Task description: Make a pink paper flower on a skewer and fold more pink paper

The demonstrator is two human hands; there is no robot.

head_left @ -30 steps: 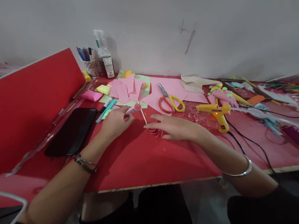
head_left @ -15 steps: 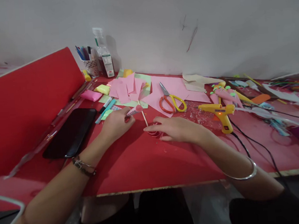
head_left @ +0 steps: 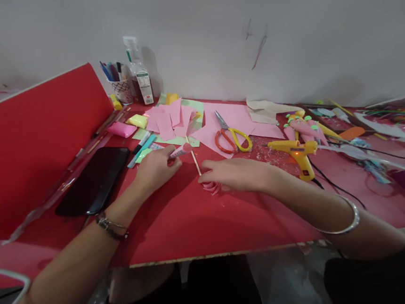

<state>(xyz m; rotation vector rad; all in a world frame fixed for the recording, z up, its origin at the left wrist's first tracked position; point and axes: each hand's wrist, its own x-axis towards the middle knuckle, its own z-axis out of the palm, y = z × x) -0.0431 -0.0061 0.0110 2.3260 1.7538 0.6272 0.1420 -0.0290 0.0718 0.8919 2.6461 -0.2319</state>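
Note:
My left hand (head_left: 156,168) rests on the red table (head_left: 194,219), its fingers closed round a small pink glue tube (head_left: 181,150) that points right. My right hand (head_left: 238,174) lies just right of it, fingers bent over a small curled pink paper piece (head_left: 210,186) that peeks out beneath them. A thin wooden stick (head_left: 195,161) lies on the table between the two hands.
A black phone (head_left: 93,179) lies left, beside a raised red board (head_left: 34,138). Behind the hands are pink paper sheets (head_left: 171,119), scissors (head_left: 231,137) and a yellow glue gun (head_left: 296,151) with its cord. A pen cup (head_left: 120,86) and bottle (head_left: 140,77) stand by the wall.
My right hand has curled down over the pink paper piece and drawn it slightly towards me. My left hand has kept still with the tube.

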